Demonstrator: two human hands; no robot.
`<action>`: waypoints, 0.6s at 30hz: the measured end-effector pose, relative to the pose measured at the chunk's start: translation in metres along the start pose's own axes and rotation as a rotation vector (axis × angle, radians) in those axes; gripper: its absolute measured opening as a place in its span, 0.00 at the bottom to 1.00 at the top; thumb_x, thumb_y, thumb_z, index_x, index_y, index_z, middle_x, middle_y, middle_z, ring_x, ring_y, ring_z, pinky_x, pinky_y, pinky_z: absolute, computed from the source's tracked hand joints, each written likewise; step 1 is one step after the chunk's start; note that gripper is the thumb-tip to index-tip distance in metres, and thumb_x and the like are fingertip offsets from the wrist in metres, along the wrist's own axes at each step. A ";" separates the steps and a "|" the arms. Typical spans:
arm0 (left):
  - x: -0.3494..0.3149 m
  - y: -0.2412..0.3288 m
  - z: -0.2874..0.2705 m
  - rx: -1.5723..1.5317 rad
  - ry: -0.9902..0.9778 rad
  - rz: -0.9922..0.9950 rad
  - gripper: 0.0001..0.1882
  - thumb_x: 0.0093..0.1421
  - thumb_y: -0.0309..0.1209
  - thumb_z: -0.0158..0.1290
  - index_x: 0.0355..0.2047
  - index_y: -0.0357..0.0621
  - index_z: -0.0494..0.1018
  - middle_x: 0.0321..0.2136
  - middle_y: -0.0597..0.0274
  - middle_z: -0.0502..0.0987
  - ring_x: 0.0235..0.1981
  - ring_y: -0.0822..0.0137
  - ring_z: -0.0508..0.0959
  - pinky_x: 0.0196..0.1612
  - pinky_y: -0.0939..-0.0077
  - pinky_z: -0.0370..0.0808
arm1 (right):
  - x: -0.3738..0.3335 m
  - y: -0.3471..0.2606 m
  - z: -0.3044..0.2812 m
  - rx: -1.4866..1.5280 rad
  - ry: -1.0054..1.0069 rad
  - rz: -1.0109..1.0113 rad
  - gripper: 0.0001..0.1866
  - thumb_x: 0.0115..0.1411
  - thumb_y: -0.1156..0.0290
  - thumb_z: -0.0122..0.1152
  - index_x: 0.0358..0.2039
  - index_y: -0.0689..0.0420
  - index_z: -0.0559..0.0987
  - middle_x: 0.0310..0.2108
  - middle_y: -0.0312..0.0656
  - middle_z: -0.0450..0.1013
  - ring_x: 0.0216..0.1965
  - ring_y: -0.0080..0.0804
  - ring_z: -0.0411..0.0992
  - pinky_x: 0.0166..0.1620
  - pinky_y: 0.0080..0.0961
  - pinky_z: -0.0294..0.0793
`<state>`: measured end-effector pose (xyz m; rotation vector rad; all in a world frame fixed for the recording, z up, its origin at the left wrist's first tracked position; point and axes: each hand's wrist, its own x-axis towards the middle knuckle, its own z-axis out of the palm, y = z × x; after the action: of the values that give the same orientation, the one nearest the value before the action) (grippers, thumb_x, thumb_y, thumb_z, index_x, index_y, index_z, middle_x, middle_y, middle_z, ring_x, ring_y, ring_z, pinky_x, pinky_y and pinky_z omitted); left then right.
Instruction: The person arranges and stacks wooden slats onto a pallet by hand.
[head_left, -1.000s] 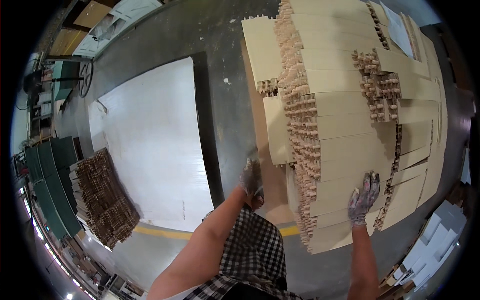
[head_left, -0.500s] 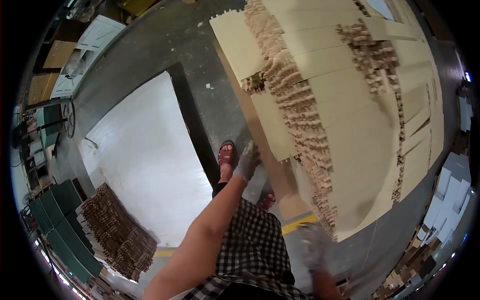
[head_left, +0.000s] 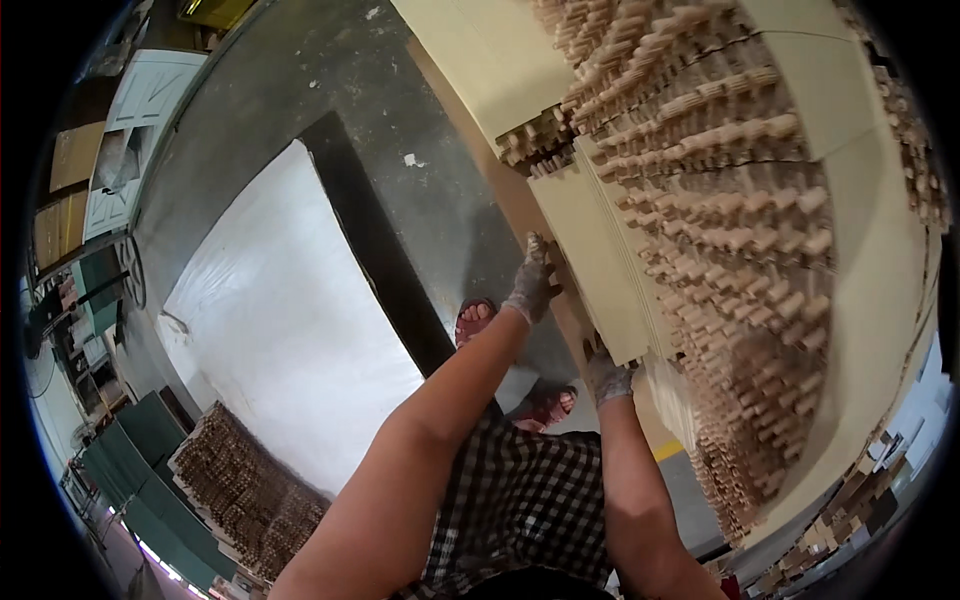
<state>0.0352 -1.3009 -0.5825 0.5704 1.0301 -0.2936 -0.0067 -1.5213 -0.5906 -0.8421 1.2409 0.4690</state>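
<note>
My left hand (head_left: pixel 533 285), in a thin grey glove, reaches beside the long edge of a small stack of cream panels (head_left: pixel 592 255). Its fingers are apart and hold nothing. At the near end of the same stack is my right hand (head_left: pixel 608 378), gloved too, fingers stretched toward the panels' lower corner; whether they touch is unclear. Rows of light-brown wooden pegs or tabs (head_left: pixel 730 215) stick out from the panel ends just right of the stack. Larger cream panels (head_left: pixel 880 220) lie beyond them.
A white sheet-covered slab (head_left: pixel 290 290) lies on the grey floor to my left. Next to it stands a brown ridged stack (head_left: pixel 245 490) beside dark green boxes (head_left: pixel 150 480). Brown board (head_left: pixel 465 120) edges the panel pile. My sandalled feet (head_left: pixel 545 408) are between slab and pile.
I have moved closer to the panel pile, which now looks larger. My right hand has come up from low on the right to the small stack's near end; my left hand has shifted right toward its edge.
</note>
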 end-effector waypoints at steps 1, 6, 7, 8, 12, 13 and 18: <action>0.008 -0.002 0.001 0.001 -0.007 -0.003 0.43 0.61 0.67 0.32 0.69 0.57 0.41 0.69 0.65 0.41 0.67 0.49 0.48 0.62 0.39 0.54 | 0.004 0.003 -0.001 0.014 -0.064 -0.046 0.25 0.66 0.51 0.40 0.59 0.50 0.63 0.60 0.40 0.61 0.61 0.39 0.56 0.61 0.44 0.58; 0.046 -0.025 -0.001 0.215 -0.091 0.163 0.45 0.59 0.70 0.29 0.67 0.55 0.49 0.67 0.61 0.51 0.68 0.54 0.49 0.62 0.36 0.48 | 0.008 0.009 -0.006 -0.640 -0.396 -0.292 0.26 0.68 0.57 0.39 0.63 0.54 0.60 0.63 0.43 0.57 0.64 0.42 0.54 0.63 0.44 0.56; 0.055 -0.030 -0.005 0.122 -0.155 0.101 0.43 0.59 0.69 0.30 0.67 0.56 0.50 0.66 0.62 0.53 0.67 0.54 0.49 0.62 0.36 0.47 | 0.008 0.008 -0.006 -1.162 -0.343 -0.458 0.26 0.68 0.59 0.41 0.63 0.55 0.59 0.64 0.45 0.56 0.65 0.44 0.53 0.64 0.43 0.54; 0.063 -0.036 -0.010 -0.050 -0.340 -0.042 0.41 0.60 0.67 0.31 0.66 0.57 0.52 0.66 0.63 0.54 0.67 0.54 0.50 0.62 0.36 0.46 | 0.009 0.009 -0.004 -1.820 -0.201 -0.657 0.26 0.67 0.59 0.42 0.63 0.55 0.60 0.64 0.45 0.56 0.65 0.45 0.53 0.64 0.44 0.54; 0.088 -0.050 -0.037 -1.704 -1.099 -1.041 0.31 0.62 0.55 0.40 0.63 0.59 0.60 0.64 0.68 0.59 0.66 0.52 0.50 0.65 0.37 0.37 | 0.016 0.009 -0.003 -2.207 -0.066 -0.837 0.25 0.66 0.60 0.46 0.61 0.56 0.64 0.63 0.46 0.59 0.64 0.45 0.54 0.64 0.43 0.53; 0.093 -0.053 -0.041 -1.980 -1.200 -1.144 0.31 0.62 0.57 0.39 0.63 0.60 0.60 0.63 0.68 0.59 0.66 0.53 0.51 0.64 0.37 0.39 | 0.018 0.009 -0.006 -2.119 -0.085 -0.830 0.25 0.66 0.60 0.46 0.61 0.56 0.65 0.63 0.46 0.60 0.64 0.45 0.55 0.64 0.42 0.52; 0.109 -0.053 -0.048 -1.940 -1.321 -1.143 0.36 0.60 0.61 0.35 0.62 0.56 0.59 0.61 0.63 0.62 0.63 0.57 0.57 0.61 0.41 0.51 | 0.042 0.023 -0.025 -2.565 0.152 -1.046 0.24 0.65 0.60 0.49 0.59 0.56 0.68 0.60 0.46 0.64 0.62 0.46 0.59 0.63 0.41 0.55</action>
<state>0.0288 -1.3134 -0.7118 -1.8434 -0.1441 -0.3893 -0.0273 -1.5313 -0.6401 -3.2813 -0.6788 0.9306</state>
